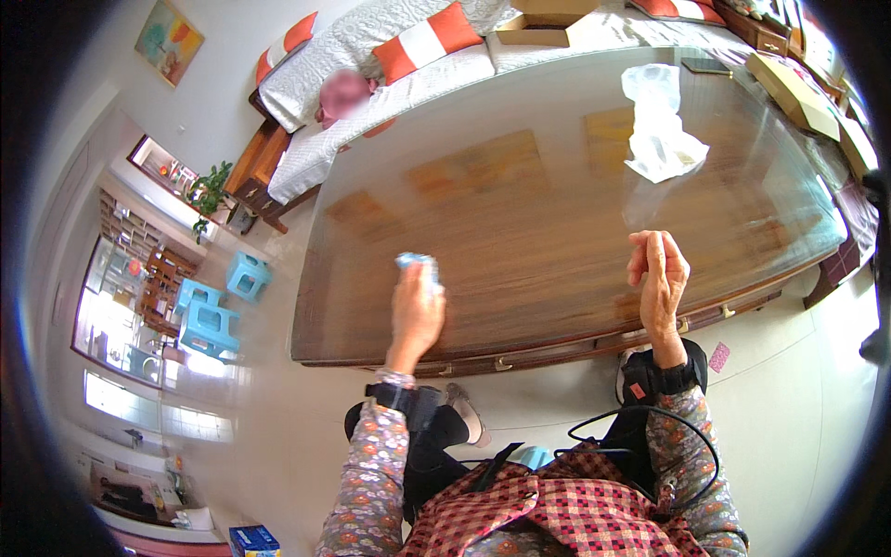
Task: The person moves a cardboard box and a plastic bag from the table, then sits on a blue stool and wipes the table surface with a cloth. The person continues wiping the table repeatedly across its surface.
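My left hand point(418, 311) is closed around a small light-blue and white thing point(418, 261), a folded cloth or a soft packet; its exact kind I cannot tell. It is over the left front part of the glossy brown table point(520, 269). Over the right front part of the tabletop I see my right hand point(660, 278), fingers curled and pressed together. Whether anything is inside those fingers is hidden. Farther back on the right, a crumpled white plastic bag or sheet point(661, 139) lies on the table.
A dark phone point(705, 66) rests by the far right table edge. Cardboard boxes point(794, 93) stand beyond the right side. Behind the table is a sofa point(408, 93) with orange-and-white cushions point(428, 43). Blue plastic stools point(210, 327) stand at left. A black cable point(710, 446) loops by my right forearm.
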A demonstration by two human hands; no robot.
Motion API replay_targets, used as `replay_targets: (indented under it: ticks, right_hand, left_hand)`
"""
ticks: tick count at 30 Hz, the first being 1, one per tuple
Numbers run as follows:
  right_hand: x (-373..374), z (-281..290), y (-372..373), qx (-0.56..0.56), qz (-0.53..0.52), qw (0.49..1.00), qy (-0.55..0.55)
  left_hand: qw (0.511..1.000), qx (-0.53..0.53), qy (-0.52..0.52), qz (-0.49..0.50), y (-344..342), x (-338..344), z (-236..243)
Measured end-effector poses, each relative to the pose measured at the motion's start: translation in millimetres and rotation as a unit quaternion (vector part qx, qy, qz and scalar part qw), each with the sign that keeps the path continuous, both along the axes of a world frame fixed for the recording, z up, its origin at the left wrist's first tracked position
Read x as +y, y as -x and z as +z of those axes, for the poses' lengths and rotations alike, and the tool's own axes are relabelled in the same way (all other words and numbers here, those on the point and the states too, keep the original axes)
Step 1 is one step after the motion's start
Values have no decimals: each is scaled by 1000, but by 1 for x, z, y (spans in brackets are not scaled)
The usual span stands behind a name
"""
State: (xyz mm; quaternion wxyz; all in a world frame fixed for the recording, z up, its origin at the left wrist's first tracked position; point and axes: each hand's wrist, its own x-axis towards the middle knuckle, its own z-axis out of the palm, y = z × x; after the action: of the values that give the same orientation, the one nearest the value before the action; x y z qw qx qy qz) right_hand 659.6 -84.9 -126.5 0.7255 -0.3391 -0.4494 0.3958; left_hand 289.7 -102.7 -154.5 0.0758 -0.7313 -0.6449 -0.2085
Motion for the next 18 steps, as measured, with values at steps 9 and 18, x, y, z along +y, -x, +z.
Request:
replay_targets:
  ticks: [9, 18]
  right_hand:
    - [-5, 2, -23, 26, -34, 999, 4]
    - [0, -1, -38, 38, -75, 996, -26]
  left_hand:
    - [995, -53, -41, -74, -86, 31, -21]
    - [905, -174, 62, -383, -311, 29, -5]
